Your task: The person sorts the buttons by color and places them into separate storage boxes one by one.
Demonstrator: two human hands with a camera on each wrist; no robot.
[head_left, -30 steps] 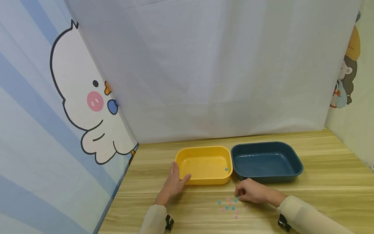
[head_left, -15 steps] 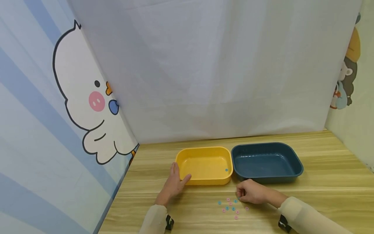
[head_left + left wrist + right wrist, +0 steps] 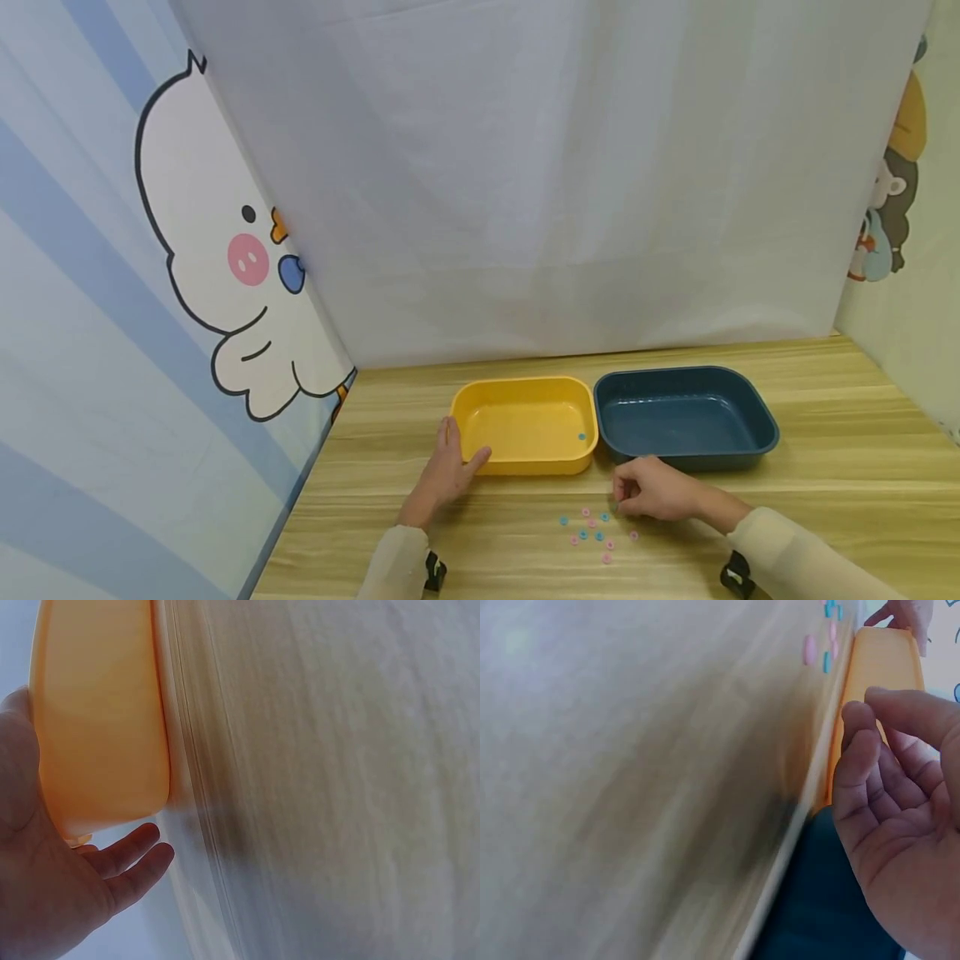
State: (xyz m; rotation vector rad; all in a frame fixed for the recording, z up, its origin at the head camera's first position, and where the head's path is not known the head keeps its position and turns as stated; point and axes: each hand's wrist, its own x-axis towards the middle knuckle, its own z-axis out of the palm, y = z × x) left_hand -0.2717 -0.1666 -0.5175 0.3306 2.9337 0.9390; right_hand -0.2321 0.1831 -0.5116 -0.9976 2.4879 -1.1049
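Yellow tub (image 3: 532, 467) and dark blue tub (image 3: 697, 461) stand side by side on the worktop (image 3: 832, 425) in the head view, the yellow one on the left. One blue bead (image 3: 582, 437) lies inside the yellow tub, towards its right end. Nearer the person, pink beads (image 3: 607, 558) and loose blue beads (image 3: 564, 520) lie scattered on the worktop. Left hand (image 3: 442, 475) rests against the yellow tub's left end, thumb spread along the near side. Right hand (image 3: 656, 490) is just right of the beads, near the dark blue tub, its fingers curled. Behind hangs a pale cloth (image 3: 525, 183).

In the left wrist view, two extended fingers, slightly apart, reach past the tub's end.

In the right wrist view, thumb and forefinger tips come close together; whether they pinch a bead, I cannot tell. Pink and blue beads show beyond, near the yellow tub.
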